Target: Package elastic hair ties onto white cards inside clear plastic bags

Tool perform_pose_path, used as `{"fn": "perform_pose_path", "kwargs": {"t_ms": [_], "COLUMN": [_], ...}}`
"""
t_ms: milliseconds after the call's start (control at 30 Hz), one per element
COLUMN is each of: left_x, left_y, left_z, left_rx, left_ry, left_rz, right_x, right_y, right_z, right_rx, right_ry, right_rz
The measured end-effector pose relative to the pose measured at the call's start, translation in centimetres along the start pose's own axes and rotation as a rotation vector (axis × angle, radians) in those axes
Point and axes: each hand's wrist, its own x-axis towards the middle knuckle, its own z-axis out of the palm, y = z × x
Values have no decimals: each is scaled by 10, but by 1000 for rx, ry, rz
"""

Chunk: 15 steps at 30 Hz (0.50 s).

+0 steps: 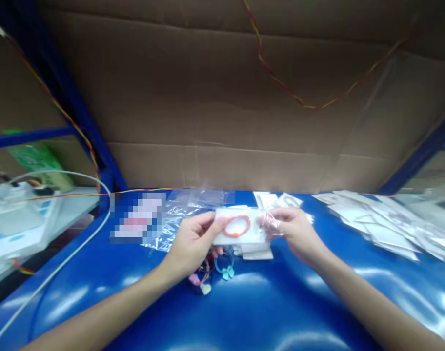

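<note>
We find the white card (237,229) bearing an orange band (236,226) pinched between both hands above the blue table (266,312), long axis three-to-nine: left hand (193,241) clamped at nine o'clock, right hand (293,229) at three o'clock.

Clear plastic bags (188,207) heaped at blue bench (244,312) back edge, left of centre. Packed white cards (383,222) spread toward back right corner. Cardboard wall (222,97) behind bench, twisted red-yellow wire (281,83) draped across it. White cable (61,263) trailing off left edge. Green bag (39,163) on left shelf.
</note>
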Motion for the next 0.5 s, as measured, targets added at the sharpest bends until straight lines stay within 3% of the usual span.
{"fn": "perform_pose_path", "kwargs": {"t_ms": [300,500], "left_x": [7,17], "left_y": [-1,7], "left_z": [-6,-21], "left_rx": [-8,-47], "left_ry": [23,145], "left_rz": [66,103], "right_x": [4,4], "right_y": [3,0], "right_z": [-2,-5], "right_rx": [131,222], "right_ry": [-5,-26], "right_rz": [79,73]}}
